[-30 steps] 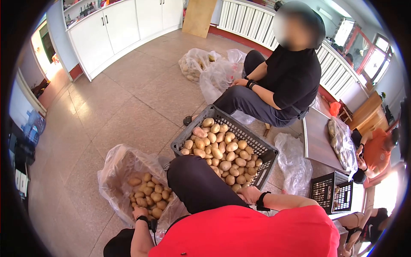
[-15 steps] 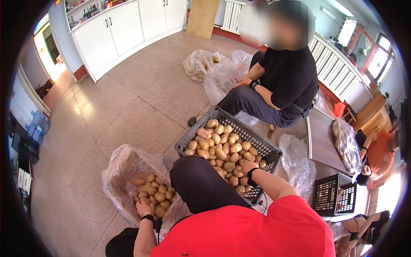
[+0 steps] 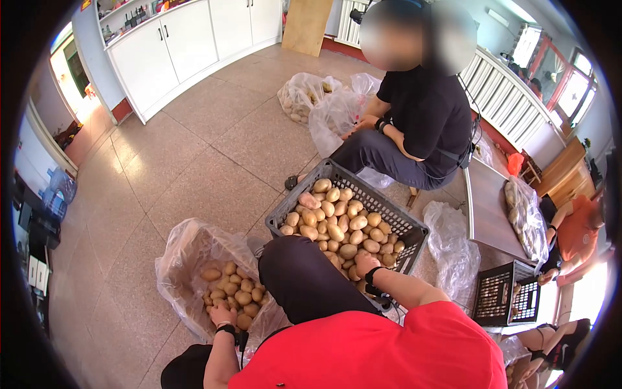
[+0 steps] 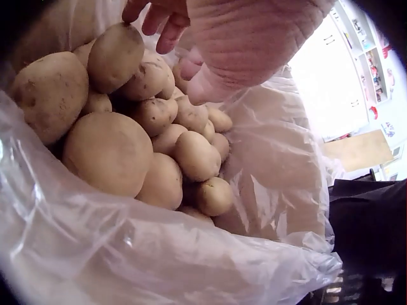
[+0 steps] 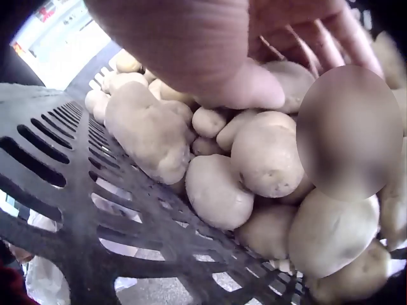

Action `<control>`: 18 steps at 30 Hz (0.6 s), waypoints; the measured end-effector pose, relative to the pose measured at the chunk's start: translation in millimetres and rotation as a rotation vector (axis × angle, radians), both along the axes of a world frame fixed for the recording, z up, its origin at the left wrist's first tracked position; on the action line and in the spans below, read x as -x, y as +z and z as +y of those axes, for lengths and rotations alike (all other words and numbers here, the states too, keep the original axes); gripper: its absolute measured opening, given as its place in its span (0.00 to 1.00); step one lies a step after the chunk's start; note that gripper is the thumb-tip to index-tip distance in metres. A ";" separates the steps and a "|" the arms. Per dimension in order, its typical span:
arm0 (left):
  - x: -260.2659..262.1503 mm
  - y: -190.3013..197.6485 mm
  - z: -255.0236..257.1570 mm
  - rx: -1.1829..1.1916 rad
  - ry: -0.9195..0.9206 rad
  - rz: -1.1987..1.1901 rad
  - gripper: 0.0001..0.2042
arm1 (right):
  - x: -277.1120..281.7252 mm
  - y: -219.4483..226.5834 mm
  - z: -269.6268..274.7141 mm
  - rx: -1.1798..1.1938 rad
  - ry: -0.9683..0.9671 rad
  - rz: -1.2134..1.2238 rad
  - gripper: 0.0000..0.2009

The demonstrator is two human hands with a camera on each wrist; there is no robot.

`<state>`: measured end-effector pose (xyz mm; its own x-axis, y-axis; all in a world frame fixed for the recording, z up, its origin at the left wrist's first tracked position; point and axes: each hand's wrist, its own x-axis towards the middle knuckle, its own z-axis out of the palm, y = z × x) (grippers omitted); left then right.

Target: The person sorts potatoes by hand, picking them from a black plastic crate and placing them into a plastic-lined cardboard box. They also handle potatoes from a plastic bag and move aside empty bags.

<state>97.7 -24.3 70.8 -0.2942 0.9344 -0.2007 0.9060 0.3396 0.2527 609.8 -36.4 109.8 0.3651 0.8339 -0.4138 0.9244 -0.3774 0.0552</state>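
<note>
Inside the clear plastic bag (image 3: 178,259), the left hand (image 3: 223,314) hovers low over a heap of potatoes (image 3: 243,298). Its fingers hang apart in the left wrist view, a fingertip touching or nearly touching a potato (image 4: 116,58), with nothing held in the hand (image 4: 245,41). The right hand (image 3: 367,264) is among the potatoes in the black crate (image 3: 407,249), near its close side. From the right wrist, the thumb of that hand (image 5: 210,47) lies against a potato (image 5: 289,82) and the fingers curl round its far side, partly hidden.
A seated person in black (image 3: 427,123) is beyond the crate, near filled plastic bags (image 3: 301,97). An empty-looking plastic bag (image 3: 450,249) lies right of the crate. Farther right stand another crate (image 3: 505,295) and a board (image 3: 492,207).
My right hand has moved from the crate's near edge onto the potatoes, then slightly back toward me, taking hold of one. My left hand has shifted slightly over the bagged potatoes.
</note>
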 end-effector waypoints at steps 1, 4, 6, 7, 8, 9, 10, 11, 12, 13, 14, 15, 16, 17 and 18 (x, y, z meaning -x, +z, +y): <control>0.0 0.0 -0.1 0.000 0.000 0.001 0.20 | 0.5 1.2 1.2 0.000 0.000 0.001 0.13; -2.5 2.3 -0.3 0.007 0.002 0.007 0.20 | -0.3 4.0 6.7 0.021 -0.003 0.043 0.13; -3.5 3.4 -0.8 0.013 -0.007 0.047 0.21 | -1.1 2.7 9.6 0.031 0.009 0.050 0.14; -2.9 3.4 -0.4 0.013 -0.006 0.048 0.21 | -1.3 0.7 10.2 0.031 0.010 0.051 0.14; -2.5 3.3 0.6 0.025 -0.029 0.058 0.20 | -1.6 -1.0 11.6 0.003 0.005 0.035 0.14; -3.3 6.1 1.4 0.037 -0.052 0.068 0.20 | -0.7 1.7 12.6 -0.024 0.000 0.019 0.15; -4.6 8.8 2.4 0.036 -0.051 0.068 0.20 | -1.0 4.9 13.0 -0.025 0.001 0.019 0.15; -6.3 11.3 4.3 0.013 -0.053 0.038 0.20 | -2.4 8.7 13.3 -0.026 -0.045 0.067 0.15; -8.1 13.0 6.3 -0.011 -0.055 0.007 0.20 | -2.8 11.9 13.4 -0.028 -0.090 0.115 0.16; -13.2 21.0 8.8 -0.011 -0.053 0.007 0.20 | -2.7 14.5 12.9 -0.029 -0.088 0.115 0.16; -21.5 34.9 12.6 -0.017 -0.003 -0.016 0.19 | -3.8 15.7 12.1 -0.085 -0.108 0.152 0.17; -27.1 44.2 17.4 -0.023 0.046 -0.040 0.18 | -5.0 17.4 12.0 -0.141 -0.127 0.188 0.17; -28.1 46.3 23.2 -0.023 0.047 -0.041 0.18 | -6.3 19.2 14.7 -0.142 -0.126 0.187 0.17; -27.6 46.5 29.3 -0.073 0.019 -0.121 0.18 | -9.2 18.6 20.2 -0.168 -0.253 0.343 0.18; -27.5 46.8 35.2 -0.123 -0.009 -0.201 0.19 | -12.5 18.0 25.6 -0.194 -0.381 0.499 0.19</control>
